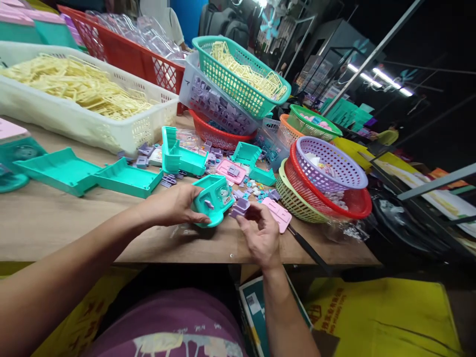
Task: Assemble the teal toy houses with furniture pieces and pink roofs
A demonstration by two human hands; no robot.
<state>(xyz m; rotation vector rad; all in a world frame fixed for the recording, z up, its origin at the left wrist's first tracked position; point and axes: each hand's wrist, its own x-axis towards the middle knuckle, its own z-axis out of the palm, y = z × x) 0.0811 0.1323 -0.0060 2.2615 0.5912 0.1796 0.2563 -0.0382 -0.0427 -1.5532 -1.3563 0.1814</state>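
In the head view, the left hand (182,203), fingers wrapped about its left side, holds a teal housing (213,201) above the counter (74,228) at mid-frame, while the right hand (260,230) has a narrow pinch on a purple part (241,207). The part lies immediately right of the housing, contact between them undetermined, and the housing's long axis cannot be firmly established. Containers noted: white crate (130,134), upper left, pale yellow pieces (74,87); red crate (134,59) behind, clear plastic pieces (148,34); green basket (230,87), upper centre, pale yellow frames (245,67).
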